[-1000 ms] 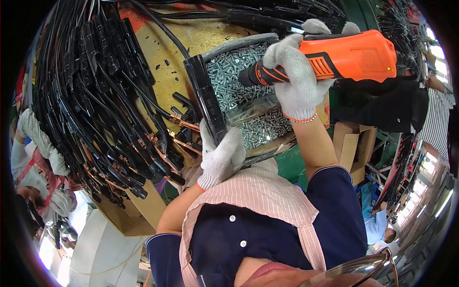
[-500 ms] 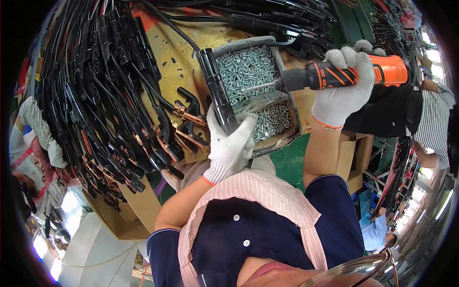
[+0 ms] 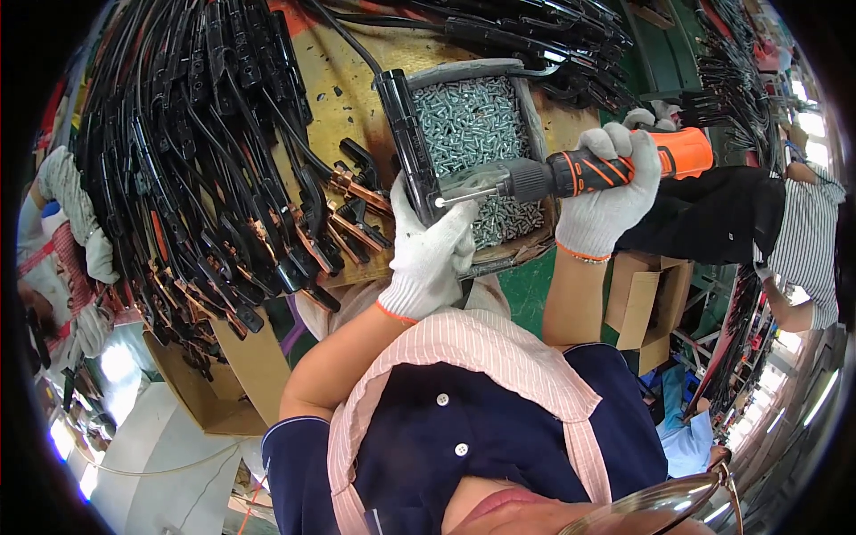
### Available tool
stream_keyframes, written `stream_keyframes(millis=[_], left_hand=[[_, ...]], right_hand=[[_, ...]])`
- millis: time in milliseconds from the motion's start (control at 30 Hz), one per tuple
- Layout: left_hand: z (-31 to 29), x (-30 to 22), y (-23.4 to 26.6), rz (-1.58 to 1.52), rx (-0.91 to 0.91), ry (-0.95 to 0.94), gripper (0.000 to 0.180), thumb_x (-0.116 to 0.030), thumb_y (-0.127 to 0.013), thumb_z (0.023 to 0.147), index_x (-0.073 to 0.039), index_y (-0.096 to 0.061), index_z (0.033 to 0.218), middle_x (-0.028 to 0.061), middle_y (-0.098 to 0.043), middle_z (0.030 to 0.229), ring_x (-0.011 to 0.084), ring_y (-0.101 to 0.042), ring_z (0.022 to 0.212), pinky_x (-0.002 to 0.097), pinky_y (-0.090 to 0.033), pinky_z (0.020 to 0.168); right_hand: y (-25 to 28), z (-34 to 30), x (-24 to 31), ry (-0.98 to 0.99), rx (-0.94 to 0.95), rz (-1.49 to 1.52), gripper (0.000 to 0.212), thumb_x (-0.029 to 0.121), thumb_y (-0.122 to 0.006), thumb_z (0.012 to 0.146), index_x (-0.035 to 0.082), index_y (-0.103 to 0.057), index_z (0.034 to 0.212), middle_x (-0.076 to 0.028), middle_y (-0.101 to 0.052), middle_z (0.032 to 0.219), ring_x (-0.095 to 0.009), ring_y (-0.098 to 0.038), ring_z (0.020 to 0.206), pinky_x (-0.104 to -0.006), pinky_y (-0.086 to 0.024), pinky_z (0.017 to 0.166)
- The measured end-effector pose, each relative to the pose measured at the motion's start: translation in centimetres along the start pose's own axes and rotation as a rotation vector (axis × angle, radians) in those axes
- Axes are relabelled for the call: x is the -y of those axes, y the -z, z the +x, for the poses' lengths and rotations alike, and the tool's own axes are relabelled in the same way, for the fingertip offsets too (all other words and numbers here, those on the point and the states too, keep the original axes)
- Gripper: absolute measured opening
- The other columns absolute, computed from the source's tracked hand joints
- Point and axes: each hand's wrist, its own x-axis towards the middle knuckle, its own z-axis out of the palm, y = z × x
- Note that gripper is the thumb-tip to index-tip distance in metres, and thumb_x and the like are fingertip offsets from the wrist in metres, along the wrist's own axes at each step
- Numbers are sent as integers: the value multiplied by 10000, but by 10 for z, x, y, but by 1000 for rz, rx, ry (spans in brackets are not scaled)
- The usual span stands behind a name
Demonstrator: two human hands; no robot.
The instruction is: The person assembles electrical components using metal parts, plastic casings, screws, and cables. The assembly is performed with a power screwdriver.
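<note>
My left hand (image 3: 426, 259), in a white knit glove, grips the lower end of a black plastic handle (image 3: 410, 138). A black cable runs from the handle's far end. My right hand (image 3: 615, 183), gloved the same way, is wrapped around an orange and black electric screwdriver (image 3: 682, 153). The tool points left, and its long bit reaches the side of the handle near my left fingers. Whether a screw sits at the bit's tip is too small to tell. Behind the bit is a box (image 3: 538, 134) of small silver screws (image 3: 473, 120).
Many black handles (image 3: 218, 53) with cables and copper ends (image 3: 361, 189) lie piled on the yellow worktop (image 3: 334, 76) at left. More cables (image 3: 535, 31) lie along the back. Cardboard boxes (image 3: 637, 308) stand below on both sides. Other people work at both edges, one in a striped shirt (image 3: 802, 223).
My right hand has moved left and slightly down with the screwdriver, bringing its bit from over the screws to the handle's lower end. My left hand keeps its hold.
</note>
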Motion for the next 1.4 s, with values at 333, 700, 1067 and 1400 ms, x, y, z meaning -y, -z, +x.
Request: stream_keyframes(millis=[333, 700, 1067, 1400], left_hand=[[0, -3, -3, 23, -25, 26, 514, -2, -635, 869, -84, -322, 1270, 47, -521, 748, 89, -438, 474, 231, -303, 367], [-2, -3, -7, 13, -78, 21, 493, -7, -630, 879, -60, -323, 1262, 33, -495, 666, 89, -427, 455, 240, -303, 364], [2, 0, -4, 117, 19, -39, 390, -15, -605, 901, -49, -362, 1204, 64, -565, 751, 84, -448, 473, 228, -339, 381], [1, 2, 2, 68, 28, -32, 656, -4, -621, 878, -92, -202, 1374, 58, -554, 825, 87, -448, 519, 233, -328, 405]], right_hand=[[-21, -17, -5, 75, 118, -76, 370, -39, -528, 886, 143, -482, 1205, -21, -538, 1051, -79, -407, 636, -249, -420, 564], [-39, -21, 3, 259, 353, -281, 530, -17, -551, 862, 121, -386, 1346, -67, -501, 1132, -69, -425, 633, -236, -405, 540], [-34, -15, 83, 168, 209, -34, 287, 17, -596, 818, 135, -533, 1071, 33, -462, 684, -95, -463, 602, -227, -464, 614], [-24, -22, -2, 210, 61, -188, 407, -2, -595, 859, 80, -443, 1227, -53, -498, 779, -118, -437, 630, -291, -435, 576]])
